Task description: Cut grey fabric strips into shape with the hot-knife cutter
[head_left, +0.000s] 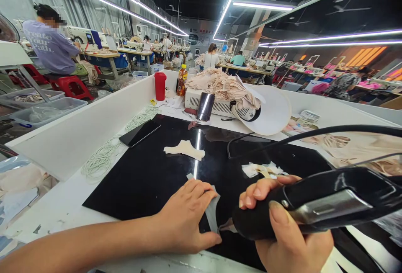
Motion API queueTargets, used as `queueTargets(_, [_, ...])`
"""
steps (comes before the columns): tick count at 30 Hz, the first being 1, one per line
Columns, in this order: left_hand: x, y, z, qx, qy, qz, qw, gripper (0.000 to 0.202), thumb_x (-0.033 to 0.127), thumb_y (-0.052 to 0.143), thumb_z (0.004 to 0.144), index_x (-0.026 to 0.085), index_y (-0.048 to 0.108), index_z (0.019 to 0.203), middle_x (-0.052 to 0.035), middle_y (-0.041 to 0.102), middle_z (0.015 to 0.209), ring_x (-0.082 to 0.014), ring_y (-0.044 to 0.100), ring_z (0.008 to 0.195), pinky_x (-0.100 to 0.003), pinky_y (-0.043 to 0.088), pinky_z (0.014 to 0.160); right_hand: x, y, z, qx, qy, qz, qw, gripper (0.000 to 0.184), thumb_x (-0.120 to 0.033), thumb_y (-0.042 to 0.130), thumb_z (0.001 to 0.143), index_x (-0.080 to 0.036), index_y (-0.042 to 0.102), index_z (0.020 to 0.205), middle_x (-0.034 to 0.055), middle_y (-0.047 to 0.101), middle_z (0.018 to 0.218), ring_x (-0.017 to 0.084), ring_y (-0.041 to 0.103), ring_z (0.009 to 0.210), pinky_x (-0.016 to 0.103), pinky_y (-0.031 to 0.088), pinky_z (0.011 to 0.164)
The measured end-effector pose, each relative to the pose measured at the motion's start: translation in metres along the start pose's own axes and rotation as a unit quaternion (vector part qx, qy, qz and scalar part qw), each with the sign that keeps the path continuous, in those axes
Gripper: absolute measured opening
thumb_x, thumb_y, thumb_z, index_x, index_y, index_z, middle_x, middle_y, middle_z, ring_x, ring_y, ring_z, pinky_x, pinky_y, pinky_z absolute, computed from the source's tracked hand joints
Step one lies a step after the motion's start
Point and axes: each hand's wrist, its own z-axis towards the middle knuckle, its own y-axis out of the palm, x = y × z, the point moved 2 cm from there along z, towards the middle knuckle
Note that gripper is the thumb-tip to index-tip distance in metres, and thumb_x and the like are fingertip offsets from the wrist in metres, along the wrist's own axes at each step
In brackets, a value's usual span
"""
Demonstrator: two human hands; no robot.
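My right hand (pixel 287 233) is wrapped round the black handle of a corded hand tool (pixel 317 204), whose metal tip touches a small grey fabric strip (pixel 212 214) on the black glossy work mat (pixel 150 172). My left hand (pixel 185 220) presses down on that strip, fingers curled over it and thumb beside the tool tip. A beige cut fabric piece (pixel 185 149) lies further back on the mat. Small pale scraps (pixel 262 169) lie just beyond my right hand.
A black phone (pixel 140 133) and coils of white elastic (pixel 100 158) lie to the left. Behind stand a red cup (pixel 160 86), an orange bottle (pixel 181 80), a white box stacked with beige pieces (pixel 221 86) and a white round lamp (pixel 270 112). Other workers sit at distant tables.
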Motion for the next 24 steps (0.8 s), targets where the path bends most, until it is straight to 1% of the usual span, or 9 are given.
queueTargets(3, [0.000,-0.002,0.000,-0.014,-0.023,-0.012,1.000,0.087,0.050,0.089,0.074,0.014,0.052,0.144,-0.0148,0.048,0.149,-0.0341,0.043,0.138,-0.051,0.038,0.120,-0.002,-0.001,0.003,0.009,-0.001,-0.005,1.000,0.027,-0.029,0.079,0.086,-0.027,0.063,0.107,-0.0023,0.064,0.077,0.015,0.062,0.065,0.031,0.059,0.061])
queueTargets(5, [-0.001,-0.005,0.000,-0.012,-0.032,-0.028,0.999,0.080,0.044,0.088,0.077,0.015,0.053,0.143,-0.0149,0.047,0.149,-0.0332,0.042,0.139,-0.050,0.040,0.118,-0.004,-0.003,0.005,0.020,-0.008,-0.009,1.000,0.029,-0.030,0.082,0.082,-0.026,0.064,0.104,-0.0027,0.064,0.075,0.015,0.062,0.063,0.030,0.059,0.059])
queueTargets(7, [-0.001,-0.008,0.000,0.005,-0.021,-0.039,0.999,0.056,0.031,0.081,0.086,0.016,0.058,0.135,-0.0124,0.053,0.143,-0.0294,0.044,0.136,-0.045,0.043,0.116,-0.007,-0.008,0.008,0.034,-0.013,-0.016,0.999,0.031,-0.030,0.084,0.078,-0.025,0.064,0.102,-0.0031,0.064,0.072,0.015,0.062,0.060,0.030,0.058,0.057])
queueTargets(9, [-0.003,-0.010,-0.001,0.023,0.003,-0.037,0.999,0.030,0.019,0.071,0.093,0.017,0.064,0.123,-0.0090,0.060,0.131,-0.0259,0.049,0.129,-0.041,0.045,0.112,-0.009,-0.016,0.013,0.048,-0.018,-0.032,0.998,0.033,-0.029,0.085,0.076,-0.024,0.064,0.101,-0.0032,0.065,0.071,0.016,0.062,0.059,0.031,0.059,0.056])
queueTargets(11, [-0.004,-0.010,-0.001,0.034,0.024,-0.025,0.999,0.016,0.012,0.064,0.096,0.017,0.066,0.111,-0.0065,0.065,0.119,-0.0239,0.054,0.119,-0.039,0.048,0.107,-0.010,-0.025,0.018,0.068,-0.027,-0.056,0.996,0.035,-0.028,0.085,0.073,-0.024,0.064,0.102,-0.0036,0.065,0.071,0.017,0.062,0.059,0.031,0.058,0.056])
queueTargets(15, [-0.007,-0.008,0.000,0.039,0.051,-0.006,0.998,0.016,0.006,0.059,0.097,0.018,0.069,0.099,-0.0028,0.067,0.102,-0.0197,0.058,0.099,-0.035,0.051,0.093,-0.011,-0.035,0.030,0.117,-0.045,-0.092,0.988,0.036,-0.026,0.084,0.070,-0.025,0.063,0.099,-0.0051,0.066,0.071,0.017,0.061,0.059,0.032,0.056,0.060])
queueTargets(18, [-0.007,-0.005,0.000,0.035,0.069,-0.015,0.997,0.014,0.008,0.062,0.097,0.019,0.071,0.097,-0.0005,0.066,0.094,-0.0169,0.058,0.090,-0.030,0.050,0.085,-0.010,-0.031,0.032,0.130,-0.043,-0.081,0.987,0.037,-0.026,0.083,0.069,-0.025,0.063,0.100,-0.0053,0.065,0.071,0.017,0.060,0.060,0.033,0.055,0.060])
queueTargets(21, [-0.009,-0.004,-0.001,0.031,0.071,-0.026,0.997,0.013,0.010,0.066,0.096,0.021,0.073,0.098,-0.0002,0.066,0.094,-0.0171,0.058,0.093,-0.028,0.048,0.082,-0.008,-0.019,0.027,0.104,-0.041,-0.057,0.992,0.036,-0.028,0.084,0.072,-0.025,0.063,0.101,-0.0048,0.064,0.072,0.016,0.060,0.060,0.033,0.055,0.059])
queueTargets(24, [-0.010,-0.004,-0.002,0.030,0.063,-0.029,0.997,0.012,0.011,0.069,0.094,0.022,0.073,0.099,-0.0005,0.067,0.096,-0.0179,0.058,0.095,-0.028,0.048,0.084,-0.004,-0.008,0.018,0.062,-0.034,-0.035,0.997,0.032,-0.029,0.082,0.080,-0.026,0.063,0.105,-0.0035,0.064,0.076,0.016,0.061,0.063,0.033,0.055,0.061])
